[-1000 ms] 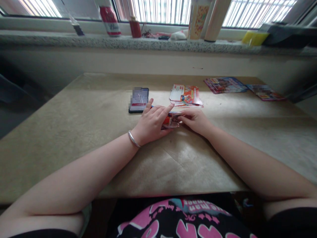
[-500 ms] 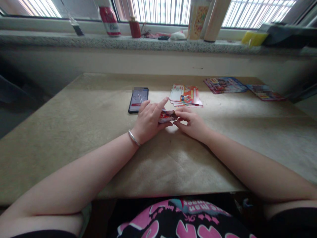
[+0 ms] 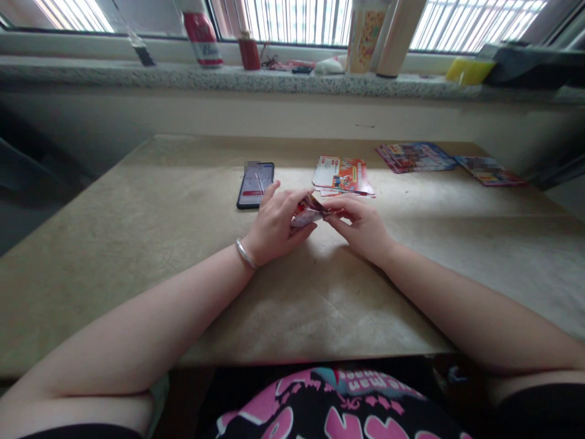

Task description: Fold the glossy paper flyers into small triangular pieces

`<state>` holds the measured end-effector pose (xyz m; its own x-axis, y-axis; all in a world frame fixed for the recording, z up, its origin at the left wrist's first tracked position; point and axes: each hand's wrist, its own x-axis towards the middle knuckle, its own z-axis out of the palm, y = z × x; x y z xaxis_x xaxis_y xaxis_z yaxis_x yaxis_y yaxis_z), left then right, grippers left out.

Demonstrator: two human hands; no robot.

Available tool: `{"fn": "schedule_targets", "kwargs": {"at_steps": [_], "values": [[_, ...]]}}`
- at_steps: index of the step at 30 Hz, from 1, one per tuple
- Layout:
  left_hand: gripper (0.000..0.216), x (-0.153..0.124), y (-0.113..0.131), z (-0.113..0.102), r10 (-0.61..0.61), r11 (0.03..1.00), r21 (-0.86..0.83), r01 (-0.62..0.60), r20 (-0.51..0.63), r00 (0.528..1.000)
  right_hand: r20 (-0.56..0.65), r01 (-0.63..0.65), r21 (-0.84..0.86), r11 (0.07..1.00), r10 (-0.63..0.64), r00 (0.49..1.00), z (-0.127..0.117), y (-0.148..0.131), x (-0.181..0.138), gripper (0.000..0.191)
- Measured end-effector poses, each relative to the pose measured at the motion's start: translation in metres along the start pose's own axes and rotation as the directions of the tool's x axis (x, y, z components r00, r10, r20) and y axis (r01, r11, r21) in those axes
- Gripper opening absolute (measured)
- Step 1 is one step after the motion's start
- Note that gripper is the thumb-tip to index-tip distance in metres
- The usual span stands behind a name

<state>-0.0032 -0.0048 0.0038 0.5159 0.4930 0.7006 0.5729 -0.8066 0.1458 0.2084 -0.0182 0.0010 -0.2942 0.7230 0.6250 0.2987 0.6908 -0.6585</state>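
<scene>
A small folded piece of red and white printed paper [image 3: 307, 214] is held between both hands at the middle of the beige table [image 3: 137, 231]. My left hand [image 3: 276, 224], with a silver bangle at the wrist, curls its fingers over the paper's left part. My right hand [image 3: 359, 224] pinches the paper's right tip with thumb and fingertips. The paper is raised slightly off the table, and most of it is hidden by my fingers.
A black phone [image 3: 256, 184] with a lit screen lies just beyond my left hand. Orange printed sheets [image 3: 342, 175] lie behind my right hand, more colourful sheets [image 3: 414, 156] at the far right. Bottles, a red cup [image 3: 250, 53] and boxes stand on the window sill.
The paper was pressed flat on the table; both hands have now lifted it a little, the left fingers curling around it and the right hand pinching its tip.
</scene>
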Motion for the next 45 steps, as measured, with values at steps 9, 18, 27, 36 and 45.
{"fn": "schedule_targets", "kwargs": {"at_steps": [9, 18, 27, 36, 45], "values": [[0.029, 0.001, 0.000, 0.001, -0.055, 0.994, -0.103, 0.047, -0.080, 0.995, -0.060, -0.039, 0.016, 0.999, 0.040, 0.997, 0.003, -0.002, -0.002, 0.017], [0.029, 0.002, 0.005, -0.004, -0.048, 0.986, -0.162, 0.026, -0.135, 0.990, -0.148, 0.061, -0.121, 0.991, -0.079, 0.986, -0.003, -0.013, 0.003, 0.010], [0.020, 0.004, 0.010, -0.005, -0.077, 0.981, -0.191, 0.027, -0.258, 0.963, -0.161, 0.166, -0.288, 0.943, -0.219, 0.962, -0.010, -0.017, 0.006, 0.010], [0.017, 0.002, 0.007, -0.003, -0.097, 0.970, -0.240, 0.045, -0.212, 0.972, -0.082, 0.211, -0.347, 0.914, -0.254, 0.964, -0.013, -0.018, 0.005, 0.009], [0.016, 0.002, 0.004, -0.005, -0.047, 0.951, -0.308, -0.028, -0.234, 0.971, -0.067, 0.257, -0.332, 0.908, -0.295, 0.953, -0.012, -0.015, 0.005, 0.012]]}}
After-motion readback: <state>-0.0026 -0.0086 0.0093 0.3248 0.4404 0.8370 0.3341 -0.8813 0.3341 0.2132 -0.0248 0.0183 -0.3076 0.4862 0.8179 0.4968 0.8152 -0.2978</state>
